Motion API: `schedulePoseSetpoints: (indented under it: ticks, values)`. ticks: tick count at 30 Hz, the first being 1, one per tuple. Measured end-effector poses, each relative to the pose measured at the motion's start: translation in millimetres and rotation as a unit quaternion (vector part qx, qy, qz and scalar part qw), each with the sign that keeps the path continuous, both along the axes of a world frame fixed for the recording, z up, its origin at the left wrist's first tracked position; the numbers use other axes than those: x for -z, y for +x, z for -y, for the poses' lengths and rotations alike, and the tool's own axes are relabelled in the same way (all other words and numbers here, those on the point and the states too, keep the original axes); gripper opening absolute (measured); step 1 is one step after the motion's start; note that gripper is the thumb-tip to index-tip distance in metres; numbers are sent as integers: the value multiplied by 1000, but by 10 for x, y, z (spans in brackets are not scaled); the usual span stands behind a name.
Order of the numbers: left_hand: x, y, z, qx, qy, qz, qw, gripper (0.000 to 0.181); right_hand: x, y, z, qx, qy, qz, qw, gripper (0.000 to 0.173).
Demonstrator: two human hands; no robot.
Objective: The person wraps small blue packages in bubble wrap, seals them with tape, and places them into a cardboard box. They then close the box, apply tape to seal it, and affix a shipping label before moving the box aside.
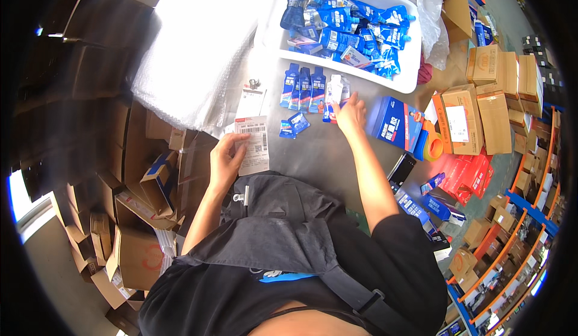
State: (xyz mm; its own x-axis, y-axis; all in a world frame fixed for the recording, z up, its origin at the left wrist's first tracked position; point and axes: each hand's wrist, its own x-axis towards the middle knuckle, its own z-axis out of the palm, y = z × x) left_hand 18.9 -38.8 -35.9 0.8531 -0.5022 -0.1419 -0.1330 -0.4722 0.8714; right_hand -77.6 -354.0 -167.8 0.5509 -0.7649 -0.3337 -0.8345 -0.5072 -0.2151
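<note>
My left hand (229, 155) pinches a printed paper slip (253, 148) between thumb and fingers, just above the table's near edge. The slip bears text and barcodes. My right hand (351, 115) reaches over pale and blue gel sachets (335, 90), its thumb and fingers on their lower right side; whether they grip is unclear. To their left, several blue gel sachets (303, 88) lie side by side. Two small blue packets (293, 125) rest below those. A slip with a black binder clip (254, 83) lies beyond the held paper.
A white plastic bin (271, 42) holds blue spouted pouches. Bubble wrap (194, 56) covers the table's left. Rightward are a blue product box (395, 124), a tape dispenser (431, 144), a phone (402, 169) and cardboard cartons (458, 119). More cartons (140, 255) are stacked at left.
</note>
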Motion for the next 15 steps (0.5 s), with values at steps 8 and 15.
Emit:
schedulePoseSetpoints:
  ticks: [8, 15]
  values:
    - [111, 809, 517, 54, -12, -62, 997, 20, -1151, 808, 595, -95, 83, 332, 935, 27]
    - [159, 1235, 619, 83, -19, -86, 993, 17, -490, 2131, 609, -89, 118, -21, 989, 77]
